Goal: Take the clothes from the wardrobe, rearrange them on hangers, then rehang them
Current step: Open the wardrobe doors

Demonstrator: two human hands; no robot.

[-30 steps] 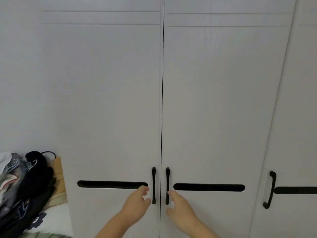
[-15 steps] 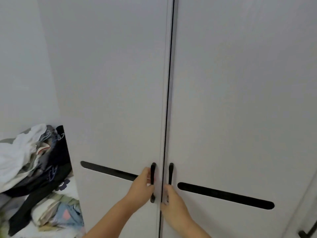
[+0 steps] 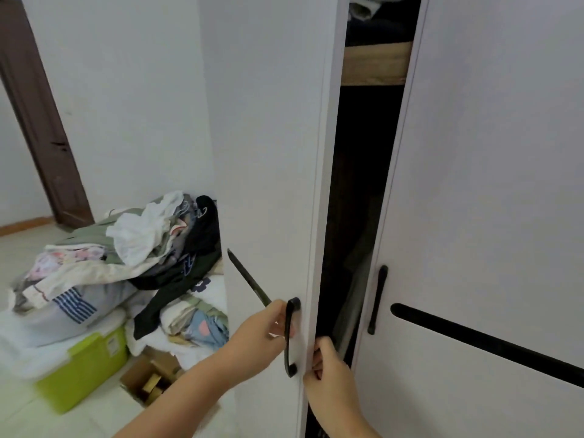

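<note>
Left hand [image 3: 259,330] fingers [image 3: 278,311] curl round the black handle [image 3: 290,336] of the left door [image 3: 271,153]; right hand [image 3: 328,371] fingers [image 3: 317,352] hook the same door's free edge, grasping it. Right door [image 3: 493,184] barely ajar, its handle [image 3: 377,300] untouched. Wardrobe clothes [image 3: 357,273] hang dim in the dark gap, none out yet. Task barely begun: only opening underway; removing, rearranging, rehanging all left. Unrelated clothes pile [image 3: 126,257] sits on a green bin [image 3: 79,365] at left. Versus half a second ago: doors were shut, each hand on its own handle; now the left door has swung out.
</note>
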